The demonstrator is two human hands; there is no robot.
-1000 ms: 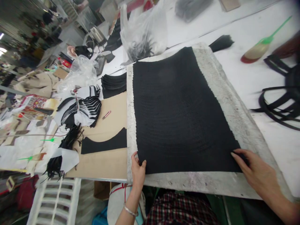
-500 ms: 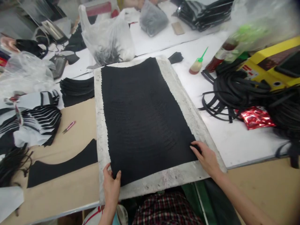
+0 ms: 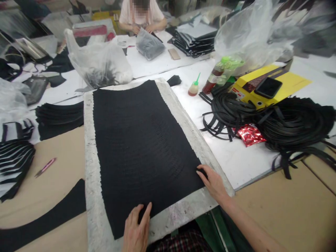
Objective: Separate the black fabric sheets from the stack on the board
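Observation:
A large black fabric sheet [image 3: 141, 147] with jagged side edges lies over a worn, whitish board [image 3: 93, 196], whose border shows around it. My left hand [image 3: 136, 229] rests at the sheet's near edge, thumb and fingers apart, with nothing seen between them. At the sheet's near right edge is my right hand [image 3: 214, 183], its thumb and forefinger tips close together on the fabric edge. Left of the board lie a curved black piece [image 3: 52, 213] and small pink-handled thread snips [image 3: 46, 167].
Coils of black strips [image 3: 294, 122], a red foil packet [image 3: 250, 135], a yellow box [image 3: 294, 84] and a glue bottle [image 3: 193, 88] are on the right. Behind the board stands a plastic bag [image 3: 105, 66]. Stacked black pieces [image 3: 61, 119] lie left. A person [image 3: 141, 17] sits across the table.
The view has shifted right and up, bringing the person across the table into sight. My left hand has moved right along the near edge, off the sheet's left corner. My right hand stays at its edge.

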